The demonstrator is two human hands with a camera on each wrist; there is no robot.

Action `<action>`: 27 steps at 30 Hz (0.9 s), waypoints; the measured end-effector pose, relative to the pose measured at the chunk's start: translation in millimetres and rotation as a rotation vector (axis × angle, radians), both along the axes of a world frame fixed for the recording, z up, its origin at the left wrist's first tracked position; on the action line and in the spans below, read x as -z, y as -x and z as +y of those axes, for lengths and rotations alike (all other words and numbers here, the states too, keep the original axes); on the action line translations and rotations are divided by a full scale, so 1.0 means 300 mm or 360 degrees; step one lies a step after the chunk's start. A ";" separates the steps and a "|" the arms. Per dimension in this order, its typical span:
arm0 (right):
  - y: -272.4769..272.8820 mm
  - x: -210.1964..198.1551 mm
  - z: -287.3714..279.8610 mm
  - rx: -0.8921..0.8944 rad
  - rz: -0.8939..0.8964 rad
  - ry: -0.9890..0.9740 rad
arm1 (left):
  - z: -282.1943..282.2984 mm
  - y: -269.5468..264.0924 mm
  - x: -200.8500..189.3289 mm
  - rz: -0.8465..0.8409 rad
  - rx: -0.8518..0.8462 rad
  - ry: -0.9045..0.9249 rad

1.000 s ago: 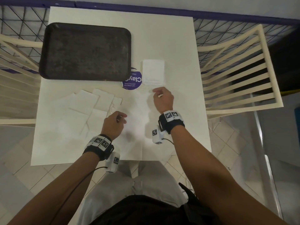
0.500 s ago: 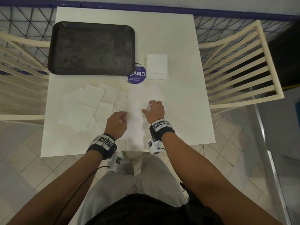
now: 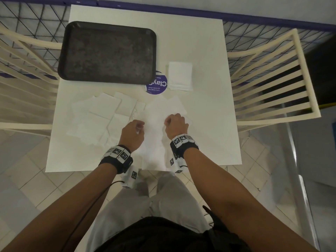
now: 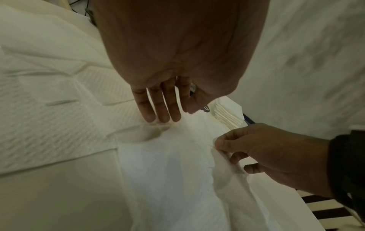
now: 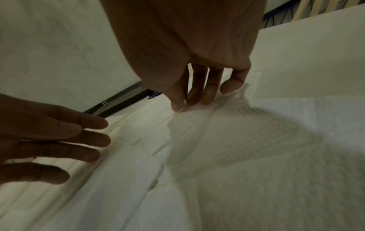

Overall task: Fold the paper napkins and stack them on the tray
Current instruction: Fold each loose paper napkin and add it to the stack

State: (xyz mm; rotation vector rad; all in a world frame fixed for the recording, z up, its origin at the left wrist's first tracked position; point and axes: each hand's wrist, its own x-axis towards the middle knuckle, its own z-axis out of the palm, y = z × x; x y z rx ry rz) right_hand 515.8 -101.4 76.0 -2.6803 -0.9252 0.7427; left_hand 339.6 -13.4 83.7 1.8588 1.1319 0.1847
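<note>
Tearing is the main risk here: the thin white embossed paper napkin [image 3: 160, 122] lies spread open at the near middle of the square white bench [image 3: 203, 124], and two hands work it at once. The right hand [image 3: 176, 124] has its grip narrowed to a pinch on a raised edge of the sheet, thumb against fingertip in the left wrist view. The left hand [image 3: 132, 132] has a loose, straight-fingered grip, with its fingertips [image 4: 162, 117] resting on the sheet and holding nothing. If the pinch pulls while those fingertips pin the paper, the tissue could rip or crease off-square. A sliding left hand could also drag the scattered unfolded white napkins [image 3: 101, 117] just beside it, to the left. The small stack of folded white napkins [image 3: 180, 76] sits on the bench beside the dark rectangular plastic tray [image 3: 109, 51], not on it, so a careless sweep might topple it before transfer.
</note>
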 end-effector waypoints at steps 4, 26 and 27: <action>-0.011 -0.008 -0.017 -0.0064 0.0011 0.0007 | 0.042 -0.059 -0.008 -0.0008 0.0026 -0.0162; -0.087 0.008 0.004 0.0295 0.0508 -0.0004 | 0.190 -0.266 0.033 0.0305 0.0163 -0.0317; -0.087 0.008 0.004 0.0351 0.0543 -0.0030 | 0.186 -0.263 0.021 0.0329 0.0174 -0.0378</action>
